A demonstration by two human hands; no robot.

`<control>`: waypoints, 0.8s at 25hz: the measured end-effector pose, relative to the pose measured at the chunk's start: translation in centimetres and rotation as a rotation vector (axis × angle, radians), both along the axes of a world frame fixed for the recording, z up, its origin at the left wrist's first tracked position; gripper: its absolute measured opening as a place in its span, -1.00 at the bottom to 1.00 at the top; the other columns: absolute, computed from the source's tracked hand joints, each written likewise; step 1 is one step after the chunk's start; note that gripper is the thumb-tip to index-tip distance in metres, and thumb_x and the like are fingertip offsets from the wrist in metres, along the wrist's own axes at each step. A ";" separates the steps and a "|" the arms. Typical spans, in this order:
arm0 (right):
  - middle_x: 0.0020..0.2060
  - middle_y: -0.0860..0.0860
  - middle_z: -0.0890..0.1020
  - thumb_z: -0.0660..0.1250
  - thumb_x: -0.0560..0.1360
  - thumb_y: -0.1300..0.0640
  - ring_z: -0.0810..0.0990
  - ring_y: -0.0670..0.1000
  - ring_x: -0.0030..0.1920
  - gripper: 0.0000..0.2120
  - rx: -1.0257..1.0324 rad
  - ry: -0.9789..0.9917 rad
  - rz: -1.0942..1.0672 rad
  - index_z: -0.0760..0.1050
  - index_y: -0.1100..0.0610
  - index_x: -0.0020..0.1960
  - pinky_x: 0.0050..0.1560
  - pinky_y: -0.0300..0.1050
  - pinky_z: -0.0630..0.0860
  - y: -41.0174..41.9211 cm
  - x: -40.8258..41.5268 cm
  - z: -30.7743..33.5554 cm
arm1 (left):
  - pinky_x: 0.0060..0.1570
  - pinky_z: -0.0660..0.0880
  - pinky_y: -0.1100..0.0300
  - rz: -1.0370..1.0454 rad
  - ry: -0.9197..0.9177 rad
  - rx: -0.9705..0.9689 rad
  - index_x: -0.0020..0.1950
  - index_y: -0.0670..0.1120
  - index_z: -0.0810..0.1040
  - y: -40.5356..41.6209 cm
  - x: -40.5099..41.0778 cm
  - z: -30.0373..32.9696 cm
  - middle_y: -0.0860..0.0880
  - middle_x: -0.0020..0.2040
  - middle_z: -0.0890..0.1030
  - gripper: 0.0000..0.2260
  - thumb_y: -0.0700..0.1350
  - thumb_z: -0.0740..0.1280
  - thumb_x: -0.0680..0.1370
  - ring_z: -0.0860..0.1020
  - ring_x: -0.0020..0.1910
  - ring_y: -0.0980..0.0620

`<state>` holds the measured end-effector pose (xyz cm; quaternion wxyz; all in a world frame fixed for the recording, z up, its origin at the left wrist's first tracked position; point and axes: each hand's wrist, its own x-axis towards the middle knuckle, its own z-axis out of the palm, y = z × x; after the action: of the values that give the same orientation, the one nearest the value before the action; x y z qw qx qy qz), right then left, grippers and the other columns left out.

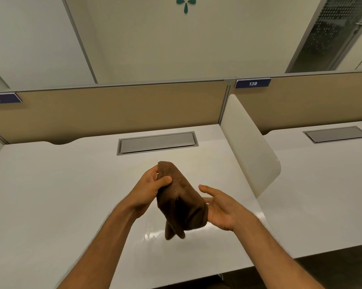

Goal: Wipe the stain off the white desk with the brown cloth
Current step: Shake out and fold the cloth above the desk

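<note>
Two hands are up above the white worktop (61, 184), and between them hangs the brown cloth (182, 205), clear of the surface. The left hand (149, 188) grips the cloth's upper part, thumb pinched over the fold, while the right hand (221, 209) lies open with straight fingers, palm against the cloth's side. Below the dangling corner a wet-looking, glossy smear (153, 234) shows on the worktop, probably the stain. The main risk, as I judge it, is that the cloth goes down as a loose bundle: with only a hanging corner touching, it would drag across the smear and spread it rather than lift it. Since one hand alone holds it, a slack pinch could let the cloth slip or unfold on the way down. The glare also makes the smear's edges hard to read, so part of it could be missed near the worktop's front edge.
</note>
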<state>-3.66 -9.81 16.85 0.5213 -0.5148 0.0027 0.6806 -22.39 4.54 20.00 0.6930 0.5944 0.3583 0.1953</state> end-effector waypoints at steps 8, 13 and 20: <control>0.33 0.30 0.57 0.46 0.48 0.23 0.56 0.18 0.31 -0.49 0.139 -0.142 -0.024 0.51 0.30 0.40 0.41 0.12 0.48 -0.2 1.4 2.5 | 0.02 0.65 0.24 -0.009 0.066 0.132 0.24 0.12 0.61 -0.1 -0.9 0.2 0.15 0.11 0.73 -0.82 -0.05 0.36 0.66 0.70 0.12 0.07; 0.21 -0.01 0.62 0.42 0.50 0.38 0.56 0.05 0.23 -0.56 0.105 -0.863 0.213 0.59 0.00 0.29 0.39 0.02 0.47 0.3 3.2 4.8 | 0.05 0.64 0.10 0.106 0.295 0.322 0.03 0.00 0.71 0.8 -0.7 0.6 0.08 -0.05 0.73 -0.91 -0.01 0.46 0.60 0.68 -0.03 0.04; 0.13 -0.02 0.55 0.43 0.58 0.13 0.56 -0.01 0.06 -0.92 0.040 -1.583 0.358 0.67 0.05 0.06 0.10 -0.12 0.57 -0.1 3.9 6.8 | 0.03 0.57 0.11 0.138 0.349 0.492 -0.05 0.01 0.68 0.1 0.6 1.4 0.08 -0.05 0.68 -0.90 -0.01 0.43 0.62 0.61 -0.07 0.10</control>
<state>0.20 -9.90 23.68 0.2609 -0.8269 -0.4616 0.1876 -21.79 4.66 21.43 0.4412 0.7432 0.4534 0.2180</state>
